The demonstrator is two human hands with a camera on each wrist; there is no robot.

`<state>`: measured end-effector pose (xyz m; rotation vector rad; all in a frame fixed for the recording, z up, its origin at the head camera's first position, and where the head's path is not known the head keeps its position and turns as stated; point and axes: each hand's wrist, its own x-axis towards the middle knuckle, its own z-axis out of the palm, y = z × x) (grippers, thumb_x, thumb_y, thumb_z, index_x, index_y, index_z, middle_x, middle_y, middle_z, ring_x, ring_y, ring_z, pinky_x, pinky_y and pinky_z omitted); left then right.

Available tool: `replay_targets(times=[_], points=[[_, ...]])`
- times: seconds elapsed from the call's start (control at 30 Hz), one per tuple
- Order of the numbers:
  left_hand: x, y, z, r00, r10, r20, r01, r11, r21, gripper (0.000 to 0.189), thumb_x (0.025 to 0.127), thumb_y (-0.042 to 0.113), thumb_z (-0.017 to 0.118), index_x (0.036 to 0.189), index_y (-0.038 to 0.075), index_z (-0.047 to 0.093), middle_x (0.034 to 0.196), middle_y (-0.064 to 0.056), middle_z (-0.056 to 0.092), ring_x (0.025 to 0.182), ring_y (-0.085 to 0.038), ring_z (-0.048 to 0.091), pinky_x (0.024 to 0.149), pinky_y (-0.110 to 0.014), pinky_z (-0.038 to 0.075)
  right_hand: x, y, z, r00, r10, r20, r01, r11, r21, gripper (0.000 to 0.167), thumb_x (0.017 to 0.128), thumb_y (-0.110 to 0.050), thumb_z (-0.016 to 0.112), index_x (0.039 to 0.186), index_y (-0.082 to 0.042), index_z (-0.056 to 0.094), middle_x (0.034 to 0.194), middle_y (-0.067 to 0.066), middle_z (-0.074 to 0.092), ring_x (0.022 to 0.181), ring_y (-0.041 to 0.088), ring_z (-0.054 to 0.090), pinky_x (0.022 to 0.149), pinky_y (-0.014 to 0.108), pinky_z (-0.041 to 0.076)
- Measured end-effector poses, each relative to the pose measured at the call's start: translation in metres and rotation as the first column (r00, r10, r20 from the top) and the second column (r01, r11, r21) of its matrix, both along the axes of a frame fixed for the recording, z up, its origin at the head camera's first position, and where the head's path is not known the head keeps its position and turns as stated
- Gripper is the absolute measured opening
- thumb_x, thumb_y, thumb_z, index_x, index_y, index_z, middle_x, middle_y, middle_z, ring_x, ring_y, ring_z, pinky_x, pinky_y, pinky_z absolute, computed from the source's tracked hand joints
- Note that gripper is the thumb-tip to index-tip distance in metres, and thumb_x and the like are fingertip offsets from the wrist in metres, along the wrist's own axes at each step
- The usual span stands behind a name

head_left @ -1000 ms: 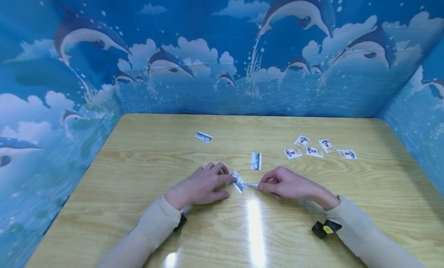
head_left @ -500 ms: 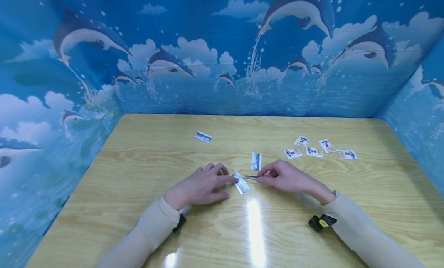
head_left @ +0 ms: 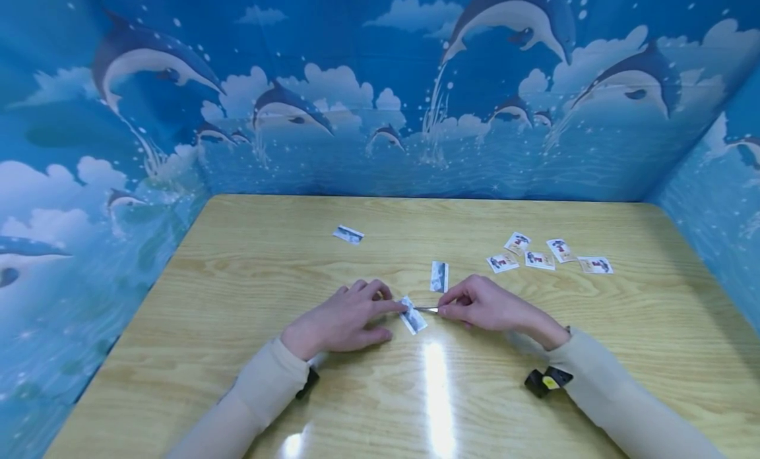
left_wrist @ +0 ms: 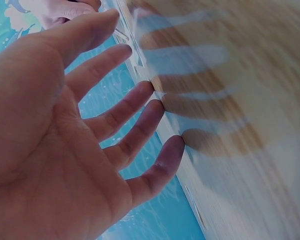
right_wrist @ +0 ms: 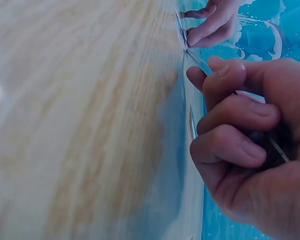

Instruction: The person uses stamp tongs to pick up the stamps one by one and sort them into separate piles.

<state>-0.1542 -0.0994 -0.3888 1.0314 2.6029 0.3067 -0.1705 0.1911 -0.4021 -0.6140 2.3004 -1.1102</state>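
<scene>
A small flat white-and-blue printed packet or card (head_left: 415, 322) lies tilted on the wooden table (head_left: 267, 268) between the hands. On its upper left part presses the index finger of my left hand (head_left: 350, 319). The other left fingers are spread, their tips at the table surface in the left wrist view. My right hand (head_left: 483, 302) pinches slim metal tweezers (head_left: 426, 309) between thumb and index finger. Their tip points left and meets the packet close to my left fingertip; whether it grips the packet is too small to tell. In the right wrist view the remaining right fingers (right_wrist: 235, 150) curl inward.
Another blue-and-white packet (head_left: 439, 276) lies just beyond the right fingertips, and one more similar packet (head_left: 348, 235) sits farther back left. Several packets with red and tan print (head_left: 539, 260) lie at the back right. A dolphin-print curtain (head_left: 380, 90) encloses the table's back and sides.
My right hand has shifted slightly away from me and left, bringing the tweezers' tip higher along the packet. The packet has turned and slid slightly. My left hand stays almost still.
</scene>
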Motion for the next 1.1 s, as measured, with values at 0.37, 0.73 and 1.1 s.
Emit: replay_targets(times=[0.37, 0.73, 1.1], points=[[0.000, 0.001, 0.001, 1.000, 0.011, 0.011, -0.011, 1.000, 0.014, 0.048, 0.101, 0.040, 0.063, 0.147, 0.029, 0.057, 0.146, -0.006, 0.053, 0.128, -0.028, 0.052, 0.104, -0.055, 0.047, 0.002, 0.003, 0.003, 0.999, -0.033, -0.029, 0.032, 0.999, -0.020, 0.021, 0.101, -0.019, 0.065, 0.112, -0.007, 0.078, 0.056, -0.002, 0.056, 0.047, 0.004, 0.042, 0.046, 0.019, 0.033], [-0.003, -0.003, 0.003, 0.999, 0.036, -0.017, -0.035, 0.998, 0.053, 0.047, 0.100, 0.037, 0.065, 0.145, 0.027, 0.058, 0.140, -0.010, 0.058, 0.119, -0.028, 0.060, 0.102, -0.055, 0.050, 0.002, 0.009, 0.010, 0.986, -0.161, -0.042, 0.160, 0.986, -0.037, 0.027, 0.103, -0.021, 0.062, 0.120, -0.004, 0.075, 0.061, 0.002, 0.055, 0.051, 0.008, 0.042, 0.048, 0.022, 0.034], [-0.015, 0.012, 0.003, 0.999, 0.006, -0.043, -0.003, 0.997, 0.074, 0.048, 0.101, 0.036, 0.064, 0.147, 0.027, 0.056, 0.140, -0.009, 0.058, 0.117, -0.026, 0.059, 0.099, -0.053, 0.051, -0.008, 0.024, 0.020, 0.943, -0.325, -0.073, 0.319, 0.944, -0.082, 0.037, 0.104, -0.028, 0.061, 0.127, -0.001, 0.070, 0.068, 0.010, 0.057, 0.053, 0.008, 0.037, 0.047, 0.026, 0.032]])
